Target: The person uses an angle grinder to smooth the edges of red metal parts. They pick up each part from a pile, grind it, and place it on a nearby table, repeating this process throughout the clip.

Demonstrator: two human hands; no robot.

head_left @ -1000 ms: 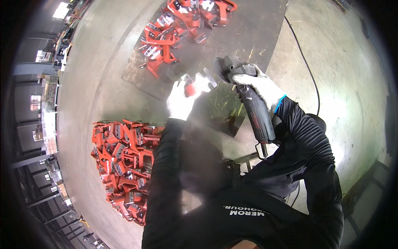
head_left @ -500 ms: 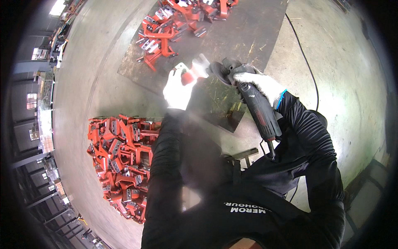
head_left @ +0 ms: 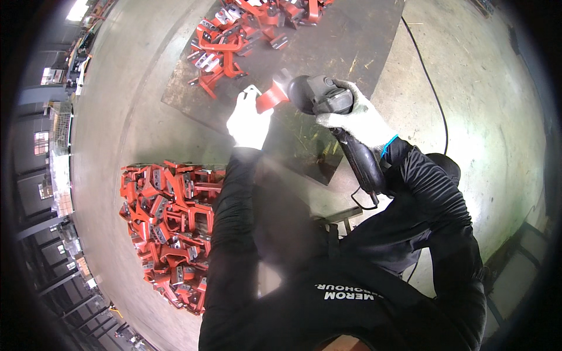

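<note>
My left hand (head_left: 248, 121), in a white glove, is closed round a red metal bracket (head_left: 271, 97) with a bare silvery end. Gloved as well, my right hand (head_left: 358, 120) grips a black angle grinder (head_left: 358, 155) near its head. The grinder's disc (head_left: 300, 94) is against or just beside the bracket's bare end; I cannot tell whether they touch. Both hands are above a dark metal plate (head_left: 351, 47). My fingers partly hide the bracket and the grinder's body.
Several red brackets lie in a heap (head_left: 225, 47) on the plate's far left part. A larger pile of red brackets (head_left: 170, 228) stands left of my left arm. A black cable (head_left: 432, 82) runs over the concrete floor (head_left: 480, 117) at the right.
My right hand has turned the grinder, so its head now shows from another side and the disc is more edge-on. The bracket is tilted slightly differently in my left hand.
</note>
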